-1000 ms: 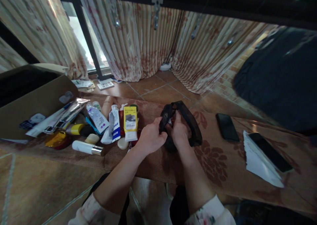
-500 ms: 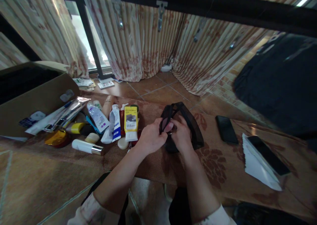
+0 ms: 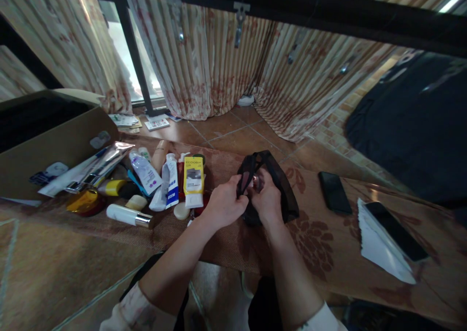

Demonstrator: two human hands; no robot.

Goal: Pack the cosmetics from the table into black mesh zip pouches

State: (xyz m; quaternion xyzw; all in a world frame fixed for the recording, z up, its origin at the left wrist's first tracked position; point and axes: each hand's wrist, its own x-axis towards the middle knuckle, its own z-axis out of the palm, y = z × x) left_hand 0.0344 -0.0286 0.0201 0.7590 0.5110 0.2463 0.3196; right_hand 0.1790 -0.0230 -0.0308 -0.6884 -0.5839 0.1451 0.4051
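A black mesh pouch (image 3: 280,182) stands on the low brown patterned table (image 3: 321,243) in front of me. My left hand (image 3: 226,205) pinches the pouch's near left rim and holds its mouth apart. My right hand (image 3: 266,200) is closed around a small pinkish, shiny-capped item (image 3: 255,180) at the pouch's opening; what exactly it is I cannot make out.
Several tubes and bottles lie left of the pouch, among them a yellow-labelled tube (image 3: 193,180) and a white stick (image 3: 127,216). A cardboard box (image 3: 51,141) stands far left. Two dark phones (image 3: 332,191) (image 3: 396,230) and white paper (image 3: 379,246) lie to the right. Curtains hang behind.
My right hand has brought a small pinkish item up to the pouch's mouth. The left hand keeps its hold on the rim. The view has shifted slightly.
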